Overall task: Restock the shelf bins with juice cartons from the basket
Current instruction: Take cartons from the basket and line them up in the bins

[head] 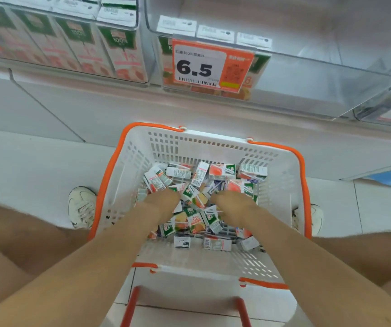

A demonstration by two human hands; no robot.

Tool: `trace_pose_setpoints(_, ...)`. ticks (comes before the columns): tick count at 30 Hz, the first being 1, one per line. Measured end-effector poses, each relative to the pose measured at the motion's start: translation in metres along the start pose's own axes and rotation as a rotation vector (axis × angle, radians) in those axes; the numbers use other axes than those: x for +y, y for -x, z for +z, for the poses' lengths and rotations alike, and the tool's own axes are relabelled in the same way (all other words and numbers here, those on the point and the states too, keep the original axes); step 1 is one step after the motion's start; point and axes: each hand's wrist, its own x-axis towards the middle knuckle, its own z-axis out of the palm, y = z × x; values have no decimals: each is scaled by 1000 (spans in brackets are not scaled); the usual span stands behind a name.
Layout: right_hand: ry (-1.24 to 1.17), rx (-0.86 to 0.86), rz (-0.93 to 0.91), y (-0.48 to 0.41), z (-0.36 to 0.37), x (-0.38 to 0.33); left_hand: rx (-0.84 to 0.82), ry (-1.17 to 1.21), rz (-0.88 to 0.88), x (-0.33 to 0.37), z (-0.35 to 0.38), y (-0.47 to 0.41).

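Nearest us, between bare knees, we list one white basket (pixel 213 258) with orange rim and handles, standing on pale floor tiles (pixel 24 166). Next, our left hand (pixel 163 201) and right hand (pixel 233 204), both lowered into the basket side by side with a small gap between them. The fingers are buried among the stock and blurred, so we cannot tell whether either grips anything. Next, loose juice cartons (pixel 196 182), small, in white, green and orange, heaped every way on the basket floor, mostly toward its far half. Flanking the basket, one white left shoe (pixel 82 207) and one white right shoe (pixel 312 219). Beyond, on the shelf, we record a left bin (pixel 128 25) of clear plastic, its front lined with upright boxed juice (pixel 116 50). Beside it stands a middle bin (pixel 307 79), also clear, holding a row of three cartons (pixel 214 34) at its left end. Fixed to its front is an orange price tag (pixel 211 64) reading 6.5.
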Motion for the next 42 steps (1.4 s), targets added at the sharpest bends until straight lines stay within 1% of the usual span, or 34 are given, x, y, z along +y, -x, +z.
trace_pose_setpoints(3, 216, 41, -42, 1, 11, -12, 50, -50, -10, 1, 4, 1)
trace_pose_setpoints(5, 314, 57, -38, -2, 17, -19, 64, -115, -20, 1, 6, 2)
trace_pose_setpoints(9, 385, 53, -62, -7, 21, -25, 59, -159, -15, -1, 4, 9)
trace_pose_setpoints(11, 344, 38, -86, -5, 14, -27, 47, -71, -33, -9, 1, 14)
trace_pose_setpoints(13, 179, 26, -80, 0, 5, -24, 61, 139, -70, -20, -6, 20)
trace_pose_setpoints(14, 29, 26, -56, 6, -3, -23, 91, 291, -94, -23, -12, 25)
trace_pose_setpoints(16, -338, 23, 2, 10, -13, -18, 181, 660, -115, -29, -24, 34)
trace_pose_setpoints(18, -721, 40, 49, 22, -31, -20, 274, 942, -96, -28, -40, 51)
trace_pose_setpoints(21, -1214, 97, 109, 41, -62, -26, 250, 1209, -18, -23, -68, 75)
trace_pose_setpoints(23, -1467, 201, 157, 52, -77, -30, 233, 1307, 36, -18, -84, 91)
trace_pose_setpoints(25, -1594, 324, 204, 67, -91, -36, 273, 1362, 73, -12, -99, 105)
trace_pose_setpoints(27, -1591, 390, 213, 86, -105, -44, 340, 1389, 101, -6, -112, 121)
trace_pose_setpoints(29, -1517, 434, 165, 108, -120, -52, 389, 1381, 139, 0, -125, 135)
trace_pose_setpoints(31, -1420, 547, 83, 128, -133, -59, 449, 1335, 173, 5, -135, 149)
trace_pose_setpoints(34, -1339, 751, -97, 148, -152, -68, 566, 1237, 221, 12, -150, 168)
trace_pose_setpoints(37, -1269, 838, -121, 164, -178, -71, 718, 1128, 252, 22, -169, 185)
trace_pose_setpoints(38, -1247, 870, -155, 170, -188, -69, 777, 1074, 267, 27, -176, 191)
trace_pose_setpoints(40, -1141, 943, -230, 182, -205, -64, 880, 969, 297, 35, -190, 200)
trace_pose_setpoints(42, -1036, 1007, -262, 193, -222, -54, 963, 896, 326, 41, -205, 208)
